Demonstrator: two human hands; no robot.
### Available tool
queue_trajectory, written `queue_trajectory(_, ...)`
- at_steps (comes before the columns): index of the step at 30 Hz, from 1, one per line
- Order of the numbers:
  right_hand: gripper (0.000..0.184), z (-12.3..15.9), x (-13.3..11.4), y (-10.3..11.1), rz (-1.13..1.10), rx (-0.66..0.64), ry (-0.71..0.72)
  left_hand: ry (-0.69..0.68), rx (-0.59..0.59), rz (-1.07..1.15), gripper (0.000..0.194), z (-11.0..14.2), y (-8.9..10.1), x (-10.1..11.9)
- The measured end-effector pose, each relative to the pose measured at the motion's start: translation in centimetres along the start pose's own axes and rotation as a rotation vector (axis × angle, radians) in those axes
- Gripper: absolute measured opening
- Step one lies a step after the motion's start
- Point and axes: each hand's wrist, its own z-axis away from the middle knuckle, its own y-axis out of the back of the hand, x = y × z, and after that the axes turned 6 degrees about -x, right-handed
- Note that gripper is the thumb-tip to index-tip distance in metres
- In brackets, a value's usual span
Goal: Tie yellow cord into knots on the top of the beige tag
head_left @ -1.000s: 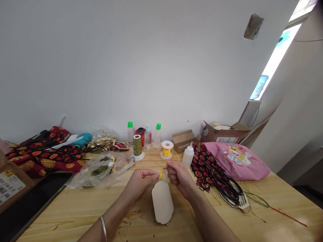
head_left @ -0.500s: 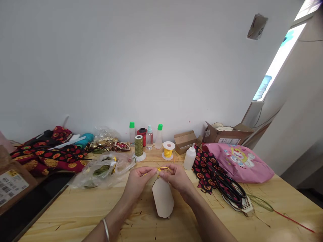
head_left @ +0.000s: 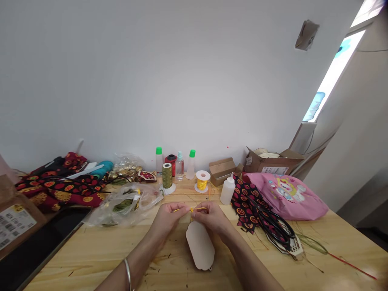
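Between my hands a yellow cord [head_left: 192,209] is bunched into what looks like a small knot, at the top of a pale flat plaque [head_left: 200,246] with a scalloped edge. My left hand [head_left: 169,216] pinches the cord on the left of the knot. On the other side my right hand [head_left: 209,216] pinches the cord close to the plaque's top. Below the fingers the plaque hangs or leans at a tilt; whether it touches the table I cannot tell. A small loop shows at its lower end.
Behind my hands stand a spool of yellow cord [head_left: 202,184], an olive thread spool [head_left: 167,178] and a white squeeze bottle [head_left: 227,190]. To the right lie black-handled scissors [head_left: 280,232] and a pink bag [head_left: 287,196]. A clear plastic bag [head_left: 127,202] lies left.
My hands have drawn the cord outward to both sides and moved slightly lower. The plaque has shifted down and to the right, tilting more.
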Motion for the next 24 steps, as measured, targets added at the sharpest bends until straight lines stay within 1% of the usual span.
queue_trajectory(2,0.026,0.0,-0.1,0.1,-0.046,0.017,-0.004,0.025,0.020,0.023,0.022,-0.2,0.2,-0.2)
queue_trajectory(4,0.028,0.2,-0.4,0.4,-0.163,-0.027,-0.024,0.021,0.032,0.017,0.024,-0.4,0.4,-0.4)
queue_trajectory(6,0.027,0.5,-0.7,0.8,-0.337,-0.085,-0.034,-0.013,0.031,-0.005,0.025,-0.6,0.6,-0.6)
queue_trajectory(9,0.017,0.4,-0.8,1.2,-0.597,-0.149,-0.063,-0.069,-0.001,-0.012,0.023,-0.6,0.4,-0.7)
queue_trajectory(12,0.008,0.1,-0.5,1.2,-0.719,-0.203,-0.115,-0.111,-0.060,-0.043,0.021,-0.4,0.2,-0.6)
queue_trajectory(14,0.012,0.0,-0.4,1.1,-0.712,-0.214,-0.106,-0.126,-0.074,-0.090,0.020,-0.4,0.1,-0.5)
queue_trajectory(18,0.023,0.3,-0.6,0.4,-0.581,-0.234,-0.077,-0.140,-0.072,-0.133,0.018,-0.5,0.2,-0.7)
queue_trajectory(21,0.025,0.3,-0.5,-0.2,-0.422,-0.177,-0.027,-0.175,-0.088,-0.117,0.016,-0.6,0.3,-0.7)
queue_trajectory(24,0.026,0.0,0.1,-0.9,-0.173,-0.096,0.101,-0.179,-0.107,-0.090,0.017,-0.6,0.4,-0.5)
